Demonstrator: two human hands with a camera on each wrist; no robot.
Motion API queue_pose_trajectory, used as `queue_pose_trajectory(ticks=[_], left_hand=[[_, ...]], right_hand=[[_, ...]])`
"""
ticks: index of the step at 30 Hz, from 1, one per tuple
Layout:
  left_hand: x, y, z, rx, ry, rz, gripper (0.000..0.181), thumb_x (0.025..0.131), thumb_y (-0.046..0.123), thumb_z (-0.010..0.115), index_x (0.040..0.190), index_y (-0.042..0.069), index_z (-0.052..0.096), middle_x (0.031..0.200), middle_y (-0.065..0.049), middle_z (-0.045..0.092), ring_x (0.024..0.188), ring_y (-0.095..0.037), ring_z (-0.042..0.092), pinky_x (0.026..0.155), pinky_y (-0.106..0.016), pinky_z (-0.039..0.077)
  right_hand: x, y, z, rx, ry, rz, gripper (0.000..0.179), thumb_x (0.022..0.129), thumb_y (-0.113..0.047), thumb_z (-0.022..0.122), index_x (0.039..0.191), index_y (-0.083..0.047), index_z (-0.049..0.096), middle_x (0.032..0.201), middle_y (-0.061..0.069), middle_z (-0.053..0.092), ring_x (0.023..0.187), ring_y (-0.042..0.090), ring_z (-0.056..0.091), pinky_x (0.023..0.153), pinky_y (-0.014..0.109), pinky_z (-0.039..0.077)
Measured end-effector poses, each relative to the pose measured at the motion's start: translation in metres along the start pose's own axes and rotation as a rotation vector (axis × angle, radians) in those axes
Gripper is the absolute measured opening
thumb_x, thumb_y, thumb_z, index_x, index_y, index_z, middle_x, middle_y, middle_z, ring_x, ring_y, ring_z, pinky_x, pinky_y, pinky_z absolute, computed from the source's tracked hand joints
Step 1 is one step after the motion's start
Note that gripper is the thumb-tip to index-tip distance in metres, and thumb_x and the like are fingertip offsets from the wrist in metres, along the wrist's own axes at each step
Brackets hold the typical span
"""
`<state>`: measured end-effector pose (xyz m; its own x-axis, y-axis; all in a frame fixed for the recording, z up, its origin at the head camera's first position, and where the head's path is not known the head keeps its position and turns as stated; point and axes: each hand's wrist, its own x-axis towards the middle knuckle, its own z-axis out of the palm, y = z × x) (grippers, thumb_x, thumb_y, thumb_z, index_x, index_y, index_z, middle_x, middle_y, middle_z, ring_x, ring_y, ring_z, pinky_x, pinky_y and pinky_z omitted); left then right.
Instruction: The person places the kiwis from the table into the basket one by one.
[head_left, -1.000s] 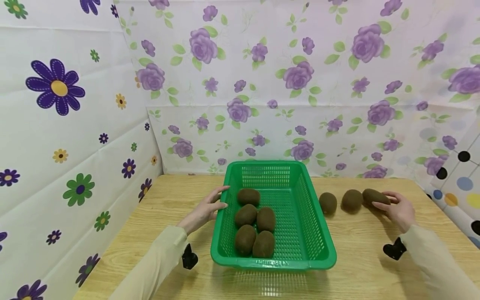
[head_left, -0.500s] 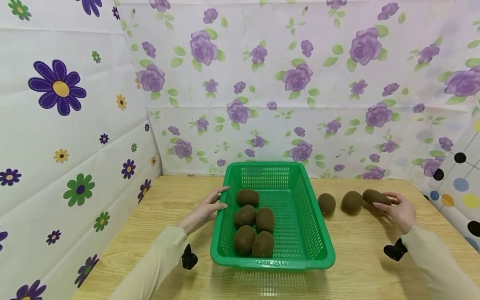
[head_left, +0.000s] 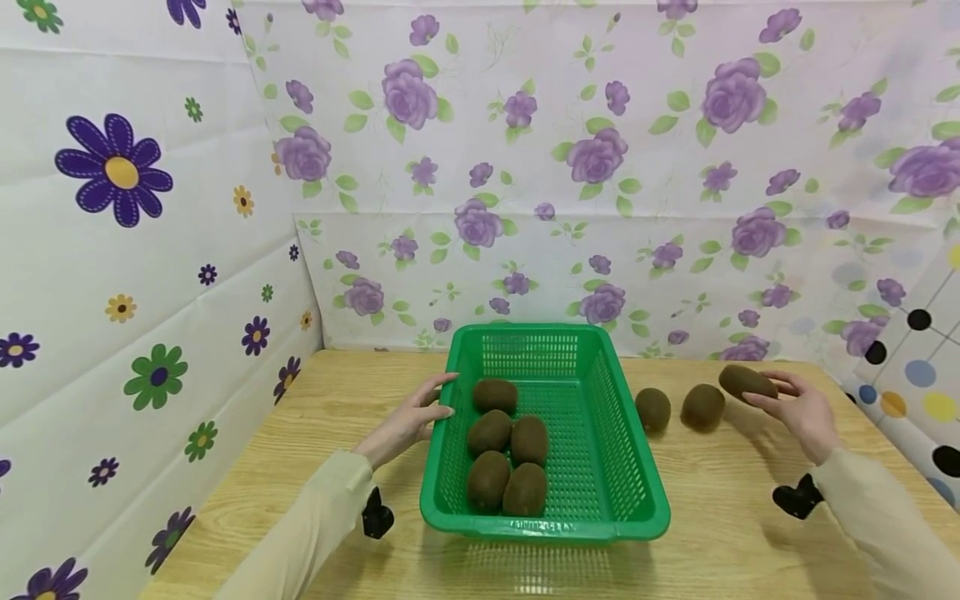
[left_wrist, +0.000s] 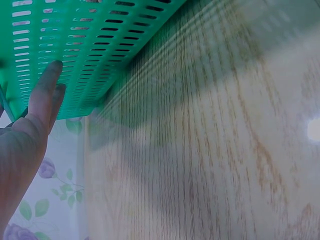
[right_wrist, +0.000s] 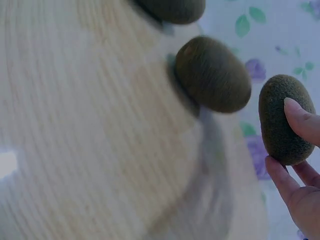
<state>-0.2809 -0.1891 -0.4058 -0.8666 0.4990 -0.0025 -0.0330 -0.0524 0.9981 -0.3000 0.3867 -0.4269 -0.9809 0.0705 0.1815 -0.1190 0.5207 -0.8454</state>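
In the head view a green plastic basket [head_left: 641,527], rectangular with slotted walls and a finely perforated floor, sits at lower centre on the pale wood-grain table [head_left: 720,533]. Five brown, matt, oval kiwis [head_left: 530,440] are clustered along its left half. To the right of the basket, two loose kiwis [head_left: 703,407] lie on the table just beside each other. The right hand [head_left: 801,412], at the right of the frame, pinches a longer oval kiwi [head_left: 746,382] between thumb and fingers, tilted and raised off the tabletop. The left hand [head_left: 405,421] grips the basket's left rim. Behind hangs smooth white sheeting [head_left: 540,250] printed with purple roses, faintly creased. Cream sleeves [head_left: 318,508] cover both forearms, a black attachment [head_left: 377,514] showing at the left wrist. The left wrist view adds what the head view hides: two fairly straight fingers [left_wrist: 42,95] lying against the basket's slotted outer wall, at the left of the frame. The right wrist view alone brings out the held kiwi's grainy fuzz, with the thumbnail laid across its side.
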Motion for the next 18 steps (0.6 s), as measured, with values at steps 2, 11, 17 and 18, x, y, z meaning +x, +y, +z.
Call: queue_pose_trajectory(ticks=[2, 11, 17, 18], left_hand=[[0.000, -0.001, 0.000, -0.002, 0.009, -0.001, 0.059, 0.093, 0.001, 0.045, 0.145, 0.014, 0.018, 0.142, -0.019, 0.014, 0.118, -0.044, 0.033, 0.079, -0.046, 0.045], [0.001, -0.002, -0.001, 0.009, 0.025, 0.000, 0.058, 0.093, 0.001, 0.045, 0.144, 0.016, 0.021, 0.142, -0.018, 0.016, 0.118, -0.043, 0.035, 0.079, -0.046, 0.046], [0.002, -0.002, -0.001, -0.019, 0.010, 0.002, 0.059, 0.093, 0.001, 0.045, 0.145, 0.015, 0.019, 0.143, -0.018, 0.014, 0.117, -0.045, 0.035, 0.078, -0.045, 0.046], [0.001, -0.002, -0.001, -0.021, 0.002, 0.003, 0.059, 0.094, 0.001, 0.045, 0.145, 0.015, 0.018, 0.143, -0.018, 0.013, 0.117, -0.046, 0.034, 0.078, -0.046, 0.046]], right_hand=[[0.001, -0.009, 0.002, 0.003, -0.028, -0.013, 0.066, 0.085, -0.031, 0.064, 0.137, -0.001, 0.036, 0.134, 0.033, 0.025, 0.114, 0.046, 0.031, 0.067, 0.020, 0.042], [0.011, -0.048, 0.013, 0.014, -0.165, -0.064, 0.066, 0.087, -0.035, 0.060, 0.140, -0.006, 0.033, 0.134, 0.030, 0.028, 0.119, 0.046, 0.029, 0.087, 0.056, 0.033], [0.016, -0.078, 0.018, 0.014, -0.277, -0.109, 0.063, 0.088, -0.035, 0.058, 0.141, -0.012, 0.032, 0.136, 0.026, 0.027, 0.122, 0.046, 0.025, 0.088, 0.061, 0.028], [0.017, -0.083, 0.020, 0.011, -0.295, -0.119, 0.063, 0.088, -0.035, 0.058, 0.141, -0.013, 0.033, 0.137, 0.025, 0.028, 0.123, 0.045, 0.024, 0.088, 0.062, 0.028]])
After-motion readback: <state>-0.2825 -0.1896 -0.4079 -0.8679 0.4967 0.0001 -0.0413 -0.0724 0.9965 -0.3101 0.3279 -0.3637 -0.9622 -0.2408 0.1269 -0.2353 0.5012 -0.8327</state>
